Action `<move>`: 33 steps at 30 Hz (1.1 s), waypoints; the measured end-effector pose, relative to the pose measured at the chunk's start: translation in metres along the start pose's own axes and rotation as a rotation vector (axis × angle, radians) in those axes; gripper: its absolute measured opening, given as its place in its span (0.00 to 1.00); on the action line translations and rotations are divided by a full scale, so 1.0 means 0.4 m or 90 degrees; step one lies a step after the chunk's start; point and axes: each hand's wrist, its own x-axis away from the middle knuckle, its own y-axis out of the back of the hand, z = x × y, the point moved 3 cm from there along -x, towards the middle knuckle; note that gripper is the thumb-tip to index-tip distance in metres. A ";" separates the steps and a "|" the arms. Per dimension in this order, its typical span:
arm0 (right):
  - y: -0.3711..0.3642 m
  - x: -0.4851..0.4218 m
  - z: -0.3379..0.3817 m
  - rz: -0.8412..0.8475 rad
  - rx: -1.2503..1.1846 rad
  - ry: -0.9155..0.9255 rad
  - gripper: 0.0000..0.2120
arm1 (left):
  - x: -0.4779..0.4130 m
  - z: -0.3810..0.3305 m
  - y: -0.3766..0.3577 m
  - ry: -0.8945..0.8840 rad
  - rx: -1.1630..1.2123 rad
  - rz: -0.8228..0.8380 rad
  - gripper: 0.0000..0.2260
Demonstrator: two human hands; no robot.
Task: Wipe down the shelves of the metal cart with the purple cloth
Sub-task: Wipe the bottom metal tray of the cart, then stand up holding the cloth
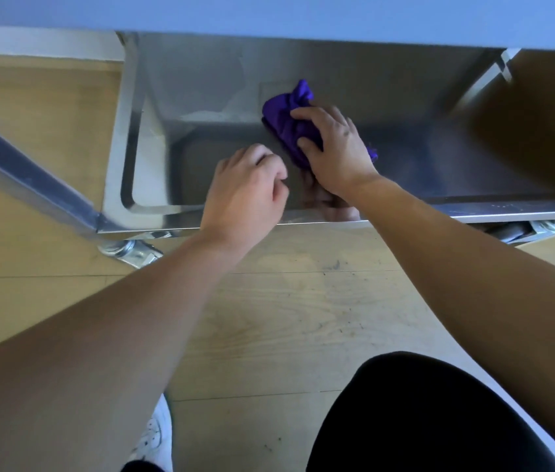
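The metal cart's lower shelf [174, 158] is a shallow steel tray in the upper half of the view. A bunched purple cloth [284, 120] lies on it near the middle. My right hand [332, 148] lies on top of the cloth, its fingers curled round it and holding it against the shelf. My left hand [247, 189] hovers over the shelf's front rim just left of the cloth, fingers loosely curled with nothing in them. An upper shelf [303, 18] overhangs at the top and hides the back of the tray.
A slanted metal cart rail [24, 178] runs down to the shelf's front left corner. Caster wheels [129, 250] sit under the front corners. The wooden floor [286, 318] spreads below, with my dark-clad knee [422, 413] and a white shoe [153, 434] on it.
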 end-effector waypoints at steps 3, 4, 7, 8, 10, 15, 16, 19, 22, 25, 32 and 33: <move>0.008 0.011 0.024 0.037 -0.028 0.029 0.20 | -0.003 0.052 0.065 0.037 -0.028 -0.017 0.07; 0.012 0.017 0.031 0.052 -0.033 0.044 0.21 | -0.005 0.064 0.080 0.048 -0.040 -0.016 0.07; 0.025 0.032 0.040 0.088 -0.028 0.037 0.25 | -0.007 0.082 0.109 0.070 -0.063 0.007 0.07; 0.030 0.033 0.043 0.091 -0.018 0.017 0.27 | -0.005 0.082 0.115 0.073 -0.066 0.017 0.07; 0.034 0.032 0.046 0.089 0.019 -0.030 0.31 | -0.003 0.077 0.120 0.076 -0.068 0.032 0.07; 0.010 0.019 0.051 0.079 0.125 -0.110 0.39 | -0.013 0.069 0.107 0.070 -0.064 0.057 0.09; 0.003 0.018 0.055 0.072 0.140 -0.106 0.37 | -0.014 0.069 0.104 0.069 -0.064 0.062 0.09; -0.006 0.017 0.075 0.057 0.134 -0.088 0.29 | -0.009 0.073 0.102 0.069 -0.068 0.075 0.09; -0.001 0.027 0.097 0.072 0.118 -0.062 0.25 | 0.001 0.081 0.113 0.067 -0.078 0.088 0.09; 0.003 0.039 0.113 0.098 0.119 -0.058 0.26 | 0.006 0.084 0.136 0.068 -0.085 0.093 0.10; 0.031 0.120 0.155 0.164 0.072 -0.101 0.26 | 0.047 0.042 0.212 0.064 -0.113 0.149 0.10; 0.047 0.140 0.165 0.167 0.063 -0.112 0.26 | 0.052 0.031 0.224 0.072 -0.117 0.173 0.10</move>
